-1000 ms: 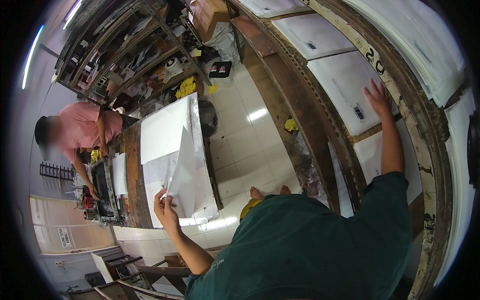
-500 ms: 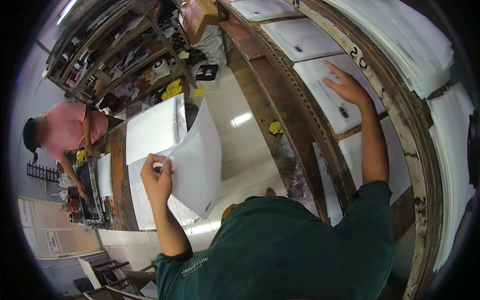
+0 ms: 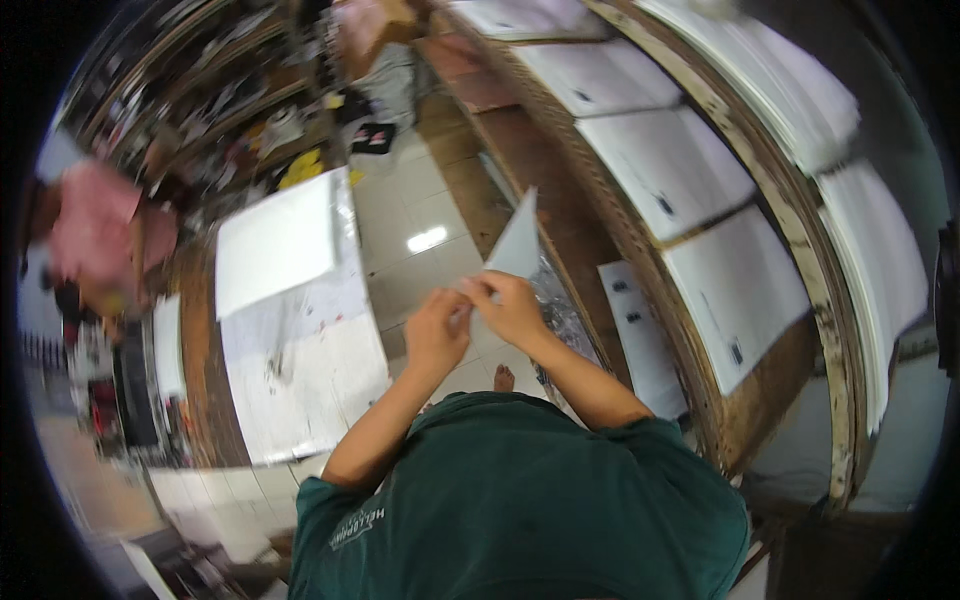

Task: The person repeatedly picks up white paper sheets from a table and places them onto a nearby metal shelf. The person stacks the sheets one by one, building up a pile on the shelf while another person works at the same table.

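Both my hands meet in front of my chest, above the gap between the table and the rack. A white sheet [image 3: 516, 238] hangs there, seen at a steep angle, so only a narrow pointed part of it shows beyond my fingers. My left hand [image 3: 437, 328] is closed at its near edge, fingers curled. Touching it, my right hand [image 3: 512, 310] pinches the same sheet. To the left, a stack of blank white sheets [image 3: 277, 240] lies on the table. On the right, printed white sheets [image 3: 735, 300] lie flat along a wooden rack.
A stained white board [image 3: 300, 385] covers the table's near part. More sheets [image 3: 880, 270] fill the rack's outer tier. A lower shelf holds a printed sheet [image 3: 640, 330]. Shelving [image 3: 190, 80] stands at the back left; a person in pink [image 3: 100, 225] works beyond the table.
The sheet has moved right, from beside the table to the middle, and turned nearly edge-on. My right hand has left the rack and joined my left at the sheet. The view has shifted.
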`<act>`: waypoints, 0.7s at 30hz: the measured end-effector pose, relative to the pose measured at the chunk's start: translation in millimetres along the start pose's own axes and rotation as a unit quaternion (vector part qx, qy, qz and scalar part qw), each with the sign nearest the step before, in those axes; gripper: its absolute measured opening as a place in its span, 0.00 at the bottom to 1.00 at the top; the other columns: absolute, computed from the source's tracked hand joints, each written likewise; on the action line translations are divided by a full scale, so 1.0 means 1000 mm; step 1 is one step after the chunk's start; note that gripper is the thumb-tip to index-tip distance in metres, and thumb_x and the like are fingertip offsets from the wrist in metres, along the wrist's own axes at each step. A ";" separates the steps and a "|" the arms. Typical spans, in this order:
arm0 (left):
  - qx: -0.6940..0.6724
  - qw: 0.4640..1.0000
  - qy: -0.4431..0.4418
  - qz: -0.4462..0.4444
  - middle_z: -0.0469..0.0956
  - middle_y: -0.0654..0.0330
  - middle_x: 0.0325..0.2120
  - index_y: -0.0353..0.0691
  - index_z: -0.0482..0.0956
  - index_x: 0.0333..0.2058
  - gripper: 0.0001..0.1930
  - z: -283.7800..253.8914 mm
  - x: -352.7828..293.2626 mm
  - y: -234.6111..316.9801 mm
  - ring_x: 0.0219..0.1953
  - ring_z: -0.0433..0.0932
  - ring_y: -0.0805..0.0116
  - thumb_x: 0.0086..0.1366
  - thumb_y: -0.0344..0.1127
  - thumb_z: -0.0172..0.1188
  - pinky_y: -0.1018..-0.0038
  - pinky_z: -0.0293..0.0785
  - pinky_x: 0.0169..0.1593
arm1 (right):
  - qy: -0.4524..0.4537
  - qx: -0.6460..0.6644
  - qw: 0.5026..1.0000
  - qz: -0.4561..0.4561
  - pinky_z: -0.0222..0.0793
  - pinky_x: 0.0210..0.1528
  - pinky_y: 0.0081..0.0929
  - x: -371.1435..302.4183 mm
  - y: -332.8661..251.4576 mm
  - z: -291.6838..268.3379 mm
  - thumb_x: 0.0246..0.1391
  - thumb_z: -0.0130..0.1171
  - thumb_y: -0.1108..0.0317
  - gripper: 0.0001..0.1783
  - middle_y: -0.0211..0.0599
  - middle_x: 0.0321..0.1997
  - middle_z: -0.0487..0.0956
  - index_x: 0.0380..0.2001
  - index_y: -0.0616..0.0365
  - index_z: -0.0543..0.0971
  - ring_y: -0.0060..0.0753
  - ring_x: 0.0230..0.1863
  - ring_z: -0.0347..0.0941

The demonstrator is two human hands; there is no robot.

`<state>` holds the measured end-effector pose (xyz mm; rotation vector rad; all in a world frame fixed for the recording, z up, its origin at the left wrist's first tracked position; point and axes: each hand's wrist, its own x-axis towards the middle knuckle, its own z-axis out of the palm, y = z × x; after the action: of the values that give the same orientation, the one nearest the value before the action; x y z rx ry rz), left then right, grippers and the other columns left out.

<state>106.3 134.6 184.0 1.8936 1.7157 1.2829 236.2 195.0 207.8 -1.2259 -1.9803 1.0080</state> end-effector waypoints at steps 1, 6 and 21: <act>-0.009 0.999 0.014 0.028 0.75 0.57 0.30 0.42 0.75 0.33 0.10 -0.004 -0.011 -0.010 0.27 0.77 0.56 0.52 0.33 0.62 0.68 0.73 0.29 | 0.036 0.052 0.998 0.004 0.67 0.33 0.33 -0.007 0.008 0.011 0.52 0.55 0.55 0.17 0.48 0.27 0.78 0.27 0.61 0.78 0.38 0.30 0.76; -0.091 0.987 -0.124 -0.039 0.72 0.50 0.44 0.42 0.69 0.51 0.31 -0.051 -0.055 -0.016 0.47 0.72 0.51 0.51 0.51 0.64 0.62 0.69 0.50 | 0.112 0.054 0.992 0.036 0.68 0.40 0.26 -0.013 0.070 0.011 0.45 0.53 0.77 0.09 0.39 0.34 0.79 0.32 0.65 0.79 0.30 0.36 0.74; 0.298 0.882 0.037 -0.362 0.49 0.46 0.62 0.50 0.60 0.60 0.45 -0.190 -0.307 -0.216 0.65 0.44 0.47 0.45 0.64 0.61 0.47 0.39 0.63 | 0.184 0.091 0.971 0.121 0.65 0.44 0.20 -0.011 0.149 0.053 0.42 0.47 0.86 0.24 0.41 0.47 0.75 0.47 0.68 0.74 0.26 0.42 0.72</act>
<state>-146.5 -153.3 9.5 1.1720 2.7090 0.5662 267.4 211.8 53.4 -1.4532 -1.4492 0.9697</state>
